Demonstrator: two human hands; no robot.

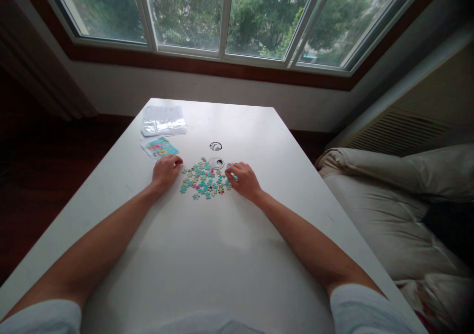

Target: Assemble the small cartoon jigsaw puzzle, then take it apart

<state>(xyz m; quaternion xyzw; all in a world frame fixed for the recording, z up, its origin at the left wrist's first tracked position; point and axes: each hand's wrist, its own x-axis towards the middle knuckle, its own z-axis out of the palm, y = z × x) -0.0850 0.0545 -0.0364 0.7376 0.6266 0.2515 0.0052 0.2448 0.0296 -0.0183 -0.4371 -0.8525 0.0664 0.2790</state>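
Small jigsaw puzzle pieces (205,182), mostly teal with some pink and yellow, lie spread in a loose pile on the white table (207,260). At the pile's left edge rests my left hand (167,172), its fingers curled in; whatever may be in them is hidden. My right hand (243,179) reaches over the right edge of the pile. Its thumb and forefinger curve toward each other with a small gap, and pieces lie right under them. A round silvery disc-like item (216,163) sits at the pile's far edge, with a similar round item (216,146) beyond it.
Beyond my left hand lies a colourful picture sheet (160,147), apparently in a clear sleeve. Farther back is a shiny clear plastic bag (163,120). A beige padded seat (374,210) stands along the table's right side. Past the far edge are a wall and a window (222,52).
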